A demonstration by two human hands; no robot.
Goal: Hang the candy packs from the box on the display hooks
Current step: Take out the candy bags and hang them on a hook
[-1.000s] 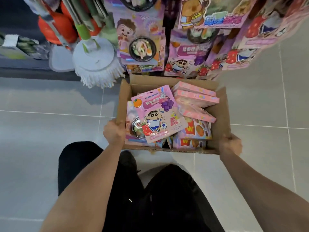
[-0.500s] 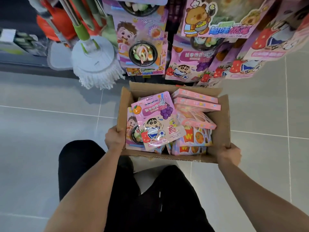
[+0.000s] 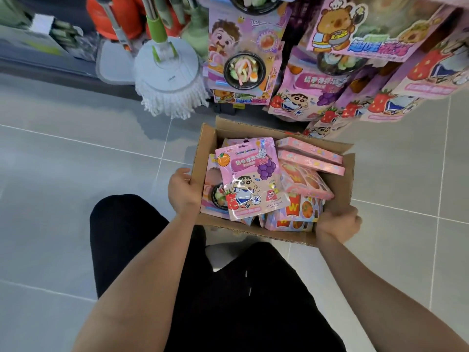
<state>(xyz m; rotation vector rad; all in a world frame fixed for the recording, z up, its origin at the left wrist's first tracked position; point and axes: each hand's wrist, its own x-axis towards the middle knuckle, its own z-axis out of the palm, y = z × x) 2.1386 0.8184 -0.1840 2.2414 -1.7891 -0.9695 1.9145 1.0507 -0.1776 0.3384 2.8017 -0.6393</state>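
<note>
At the far left a shelf (image 3: 38, 44) carries blurred green-and-white goods, and next to it a white string mop (image 3: 168, 80) with a green collar stands on the grey tiled floor (image 3: 63, 174), its fringe touching the tiles. Right of the mop, hanging candy packs (image 3: 243, 64) cover the display, pink and lilac cards with cartoon figures and a bowl of noodles printed on them. Below them the person holds a cardboard box (image 3: 341, 189) with its flaps open, above the floor and in front of their black-clad legs. The left hand (image 3: 184, 191) grips the box's left wall, fingers curled over the rim and thumb on the outside. Inside the box, a pink candy pack (image 3: 250, 179) showing a cartoon boy with a football, an orange and grapes lies on top, tilted, over other packs. Beside it to the right are two slim pink cartons (image 3: 311, 158) stacked edge to edge, and under them packs printed with fries (image 3: 298, 207). The right hand (image 3: 338, 224) clutches the box's near right corner, fingers wrapped round the cardboard.
</note>
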